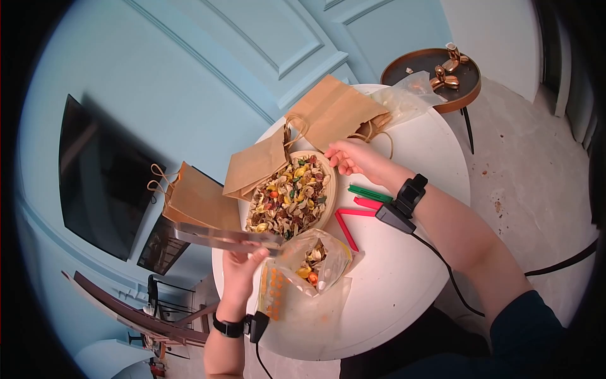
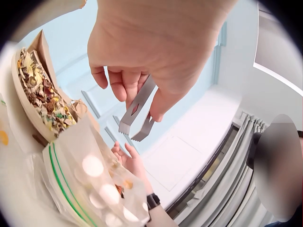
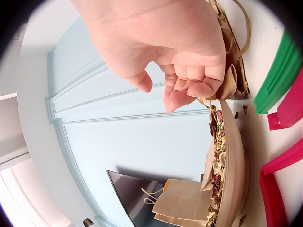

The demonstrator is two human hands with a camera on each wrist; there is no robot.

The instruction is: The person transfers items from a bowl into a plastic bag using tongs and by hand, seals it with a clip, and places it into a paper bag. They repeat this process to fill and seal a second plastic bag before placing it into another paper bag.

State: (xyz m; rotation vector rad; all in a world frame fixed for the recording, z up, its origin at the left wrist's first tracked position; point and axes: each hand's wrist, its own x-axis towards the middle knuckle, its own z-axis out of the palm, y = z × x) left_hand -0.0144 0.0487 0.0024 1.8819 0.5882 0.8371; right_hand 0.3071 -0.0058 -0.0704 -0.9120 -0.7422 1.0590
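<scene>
My left hand holds a pair of metal tongs between thumb and fingers; in the left wrist view their toothed tips stand apart with nothing between them. In the head view the tongs pass over the near left side of a round wooden tray heaped with dried-flower potpourri. A clear zip bag with some potpourri in it sits right by the left hand. My right hand hovers near the tray's far right rim, its fingers loosely curled and bare, as the right wrist view shows.
Brown paper bags stand behind and left of the tray on the round white table. Green and red plastic strips lie right of it. A side table with shiny copper-coloured figurines stands behind.
</scene>
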